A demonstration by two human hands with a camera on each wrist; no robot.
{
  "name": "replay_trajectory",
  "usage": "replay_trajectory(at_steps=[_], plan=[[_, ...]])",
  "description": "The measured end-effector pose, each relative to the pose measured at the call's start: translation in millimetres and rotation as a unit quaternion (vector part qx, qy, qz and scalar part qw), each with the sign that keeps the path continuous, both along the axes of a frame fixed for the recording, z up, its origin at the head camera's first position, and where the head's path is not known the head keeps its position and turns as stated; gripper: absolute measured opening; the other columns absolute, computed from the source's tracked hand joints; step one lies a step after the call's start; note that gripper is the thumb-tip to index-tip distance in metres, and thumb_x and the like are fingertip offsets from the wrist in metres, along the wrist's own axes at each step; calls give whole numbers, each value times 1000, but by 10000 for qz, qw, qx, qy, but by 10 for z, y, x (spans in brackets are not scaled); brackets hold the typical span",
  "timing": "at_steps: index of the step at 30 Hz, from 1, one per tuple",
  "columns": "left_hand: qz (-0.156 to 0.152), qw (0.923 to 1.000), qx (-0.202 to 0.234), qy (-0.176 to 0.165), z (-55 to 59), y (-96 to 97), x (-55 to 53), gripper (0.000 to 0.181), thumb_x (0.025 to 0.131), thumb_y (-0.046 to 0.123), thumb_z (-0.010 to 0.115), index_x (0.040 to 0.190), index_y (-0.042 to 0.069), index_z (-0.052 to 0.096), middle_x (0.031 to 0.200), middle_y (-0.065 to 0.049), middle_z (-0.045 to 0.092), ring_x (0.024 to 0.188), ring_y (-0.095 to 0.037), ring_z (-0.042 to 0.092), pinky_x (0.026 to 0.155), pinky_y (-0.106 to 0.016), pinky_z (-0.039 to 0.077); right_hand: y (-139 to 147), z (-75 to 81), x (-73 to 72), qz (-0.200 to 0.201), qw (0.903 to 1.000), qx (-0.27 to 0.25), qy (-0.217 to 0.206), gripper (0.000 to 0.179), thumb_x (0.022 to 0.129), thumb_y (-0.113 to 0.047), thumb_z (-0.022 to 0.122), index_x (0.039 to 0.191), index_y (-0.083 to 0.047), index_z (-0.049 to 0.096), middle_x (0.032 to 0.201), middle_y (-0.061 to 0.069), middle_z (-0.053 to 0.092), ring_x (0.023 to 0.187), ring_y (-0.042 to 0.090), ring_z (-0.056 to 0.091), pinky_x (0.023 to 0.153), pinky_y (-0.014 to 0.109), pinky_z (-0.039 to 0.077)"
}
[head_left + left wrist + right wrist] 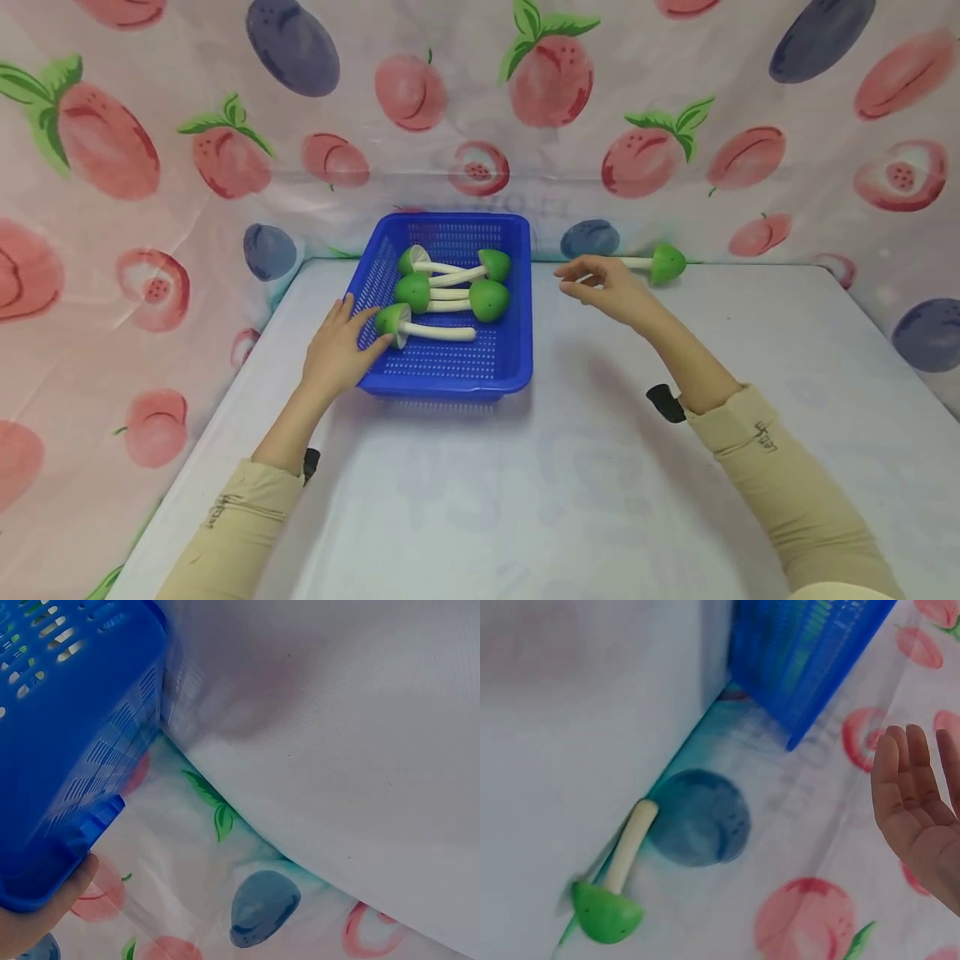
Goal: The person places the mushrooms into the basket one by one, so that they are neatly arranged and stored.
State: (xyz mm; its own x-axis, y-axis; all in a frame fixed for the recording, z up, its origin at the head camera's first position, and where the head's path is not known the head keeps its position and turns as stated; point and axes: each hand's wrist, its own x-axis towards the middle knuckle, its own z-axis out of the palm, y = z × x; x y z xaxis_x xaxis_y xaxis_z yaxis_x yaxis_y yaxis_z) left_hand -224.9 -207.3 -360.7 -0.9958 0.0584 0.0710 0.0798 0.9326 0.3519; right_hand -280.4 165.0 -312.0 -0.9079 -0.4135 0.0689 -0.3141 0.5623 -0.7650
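Note:
In the head view, a blue plastic basket point(517, 367) stands on the table with several toy mushrooms point(489, 300), green-capped and white-stemmed, inside. My left hand point(337, 346) holds the basket's left rim, with thumb and index finger over the inside edge, near the closest mushroom point(438, 332). One finger point(71, 889) lies along the rim in the left wrist view; the others are hidden. My right hand point(607, 287) hovers to the right of the basket, fingers loosely bent and holding nothing. Just behind it lies another mushroom point(666, 264), its stem partly covered by the hand.
A white tabletop point(480, 500) spreads under the basket and both arms. Fruit-patterned cloth point(420, 167) rises along the back and left sides of the table. The lone mushroom point(609, 912) lies by the table's back edge, against this cloth.

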Motion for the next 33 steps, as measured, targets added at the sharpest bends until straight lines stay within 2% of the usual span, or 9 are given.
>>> replay_trajectory(at_steps=[4,8,12,16,20,23,26,29,33], plan=[[-34,10000,3,26,-3,21,-9,59,94,41,52,140,5,43,153,-28,17,144,-44,11,110,-64,20,220,-77,-53,-176,9998,-54,-109,36,95,-20,56,124,1,56,119,21,58,101,30,60,78,17,48],[-108,9999,-69,18,-5,32,-10,59,94,41,52,140,5,43,153,-29,17,143,-44,12,110,-64,20,437,-162,-102,-331,9992,-56,-215,37,95,-19,56,125,2,55,121,22,57,97,19,61,76,12,47],[-90,9999,-89,-21,-17,19,18,59,94,41,51,140,4,43,152,-30,17,143,-45,12,110,-64,20,585,-232,-182,-421,9989,48,-184,37,94,-19,57,124,3,54,117,23,58,99,27,62,74,11,46],[30,10000,-44,-38,-3,-25,64,59,94,40,51,141,5,42,153,-30,16,143,-45,11,110,-64,19,669,-299,-313,-501,9987,104,53,35,93,-16,58,122,5,56,116,26,59,104,36,58,74,12,45],[94,9999,-71,-64,33,-66,88,59,94,39,52,141,4,41,152,-30,16,143,-46,10,110,-65,18,763,-376,-435,-661,9970,200,356,35,92,-14,59,121,6,55,121,27,56,108,40,55,80,21,47],[83,9999,-73,-71,42,-64,76,59,94,39,52,141,4,41,152,-30,16,143,-46,11,110,-64,17,867,-413,-496,-807,9948,325,523,37,92,-12,59,122,8,54,124,28,54,110,43,54,87,38,49],[59,10000,-51,-35,43,-43,49,59,94,40,52,141,5,42,153,-30,16,143,-45,11,111,-64,18,968,-437,-538,-935,9928,418,620,37,91,-9,60,123,8,52,125,30,52,111,46,52,91,52,45],[40,10000,-54,-34,43,-17,27,59,94,40,51,141,5,42,153,-29,16,143,-45,11,111,-63,18,1055,-484,-588,-958,9915,483,733,39,90,-8,61,124,9,51,126,33,48,113,49,48,95,58,41],[14,9999,-67,-76,32,12,8,59,94,39,51,140,4,42,153,-29,16,143,-45,11,112,-62,18,1171,-599,-686,-735,9890,580,1141,45,84,-4,67,123,10,50,128,34,43,121,50,39,103,62,30]])
